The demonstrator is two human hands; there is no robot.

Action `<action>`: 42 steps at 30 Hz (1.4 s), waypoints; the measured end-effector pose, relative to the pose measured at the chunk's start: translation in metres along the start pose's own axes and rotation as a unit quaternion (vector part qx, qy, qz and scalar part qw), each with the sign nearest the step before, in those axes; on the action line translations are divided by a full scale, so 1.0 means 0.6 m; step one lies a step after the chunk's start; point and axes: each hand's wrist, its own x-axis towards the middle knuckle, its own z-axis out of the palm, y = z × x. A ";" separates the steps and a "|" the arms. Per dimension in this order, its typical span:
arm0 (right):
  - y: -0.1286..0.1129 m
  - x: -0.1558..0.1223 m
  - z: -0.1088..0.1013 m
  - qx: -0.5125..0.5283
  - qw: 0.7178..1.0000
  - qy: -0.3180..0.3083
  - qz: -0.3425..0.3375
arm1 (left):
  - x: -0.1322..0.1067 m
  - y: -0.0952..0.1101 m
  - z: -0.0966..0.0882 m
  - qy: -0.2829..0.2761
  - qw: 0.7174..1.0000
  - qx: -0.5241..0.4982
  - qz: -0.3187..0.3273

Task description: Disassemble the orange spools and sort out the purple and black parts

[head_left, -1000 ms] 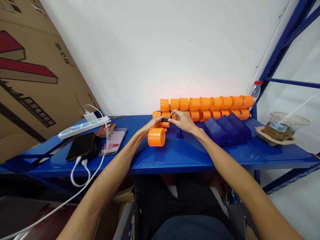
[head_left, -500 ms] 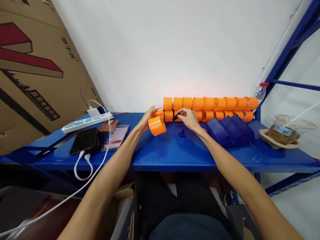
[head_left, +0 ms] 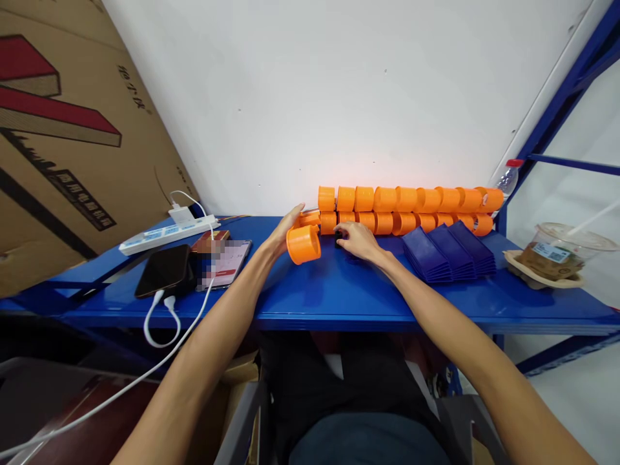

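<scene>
My left hand (head_left: pixel 283 234) holds an orange plastic cylinder part (head_left: pixel 303 243) at the left end of the rows, tilted with its open end toward me. My right hand (head_left: pixel 356 241) rests low on the blue shelf top (head_left: pixel 339 290), its fingertips pinching a small dark piece (head_left: pixel 338 242) just right of the cylinder. Behind both hands, two stacked rows of orange cylinder parts (head_left: pixel 407 206) run along the white wall.
A stack of dark blue flat pieces (head_left: pixel 448 252) lies right of my right hand. Two phones (head_left: pixel 167 270) on charging cables and a white power strip (head_left: pixel 167 236) sit left. A lidded drink cup (head_left: pixel 557 253) stands far right, a plastic bottle (head_left: pixel 506 181) behind the rows, a cardboard box (head_left: pixel 58 142) at left.
My left hand lifted the orange cylinder off the shelf and tilted it. My right hand took a small dark piece and came down onto the shelf, covering the small blue piece that lay there.
</scene>
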 end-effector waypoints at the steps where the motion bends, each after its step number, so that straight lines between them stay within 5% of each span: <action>1: 0.000 0.000 -0.003 0.004 1.000 0.009 0.000 | -0.001 0.000 0.001 0.001 1.000 0.004 0.001; 9: 0.003 0.004 -0.023 0.110 0.981 0.159 0.001 | -0.011 0.002 0.011 0.005 0.996 0.062 0.057; 13: -0.005 0.003 -0.005 0.153 0.975 0.155 -0.046 | -0.009 -0.004 0.007 0.010 0.987 0.121 0.109; 16: -0.022 0.000 0.002 0.185 0.969 0.159 -0.049 | -0.013 -0.007 0.012 -0.039 0.982 0.150 0.107; 23: -0.033 -0.005 -0.006 0.169 0.971 0.169 -0.002 | -0.031 -0.016 0.028 -0.138 0.972 0.188 0.012; 31: -0.028 -0.006 -0.050 0.094 0.969 0.215 0.080 | -0.021 -0.008 0.007 -0.186 0.955 0.222 0.060; 37: -0.001 -0.006 -0.080 0.076 0.950 0.276 0.125 | -0.065 -0.005 0.051 -0.131 0.892 0.378 0.212; 42: 0.016 -0.002 -0.078 0.122 0.933 0.322 0.102 | -0.093 -0.032 0.075 -0.024 0.852 0.465 0.239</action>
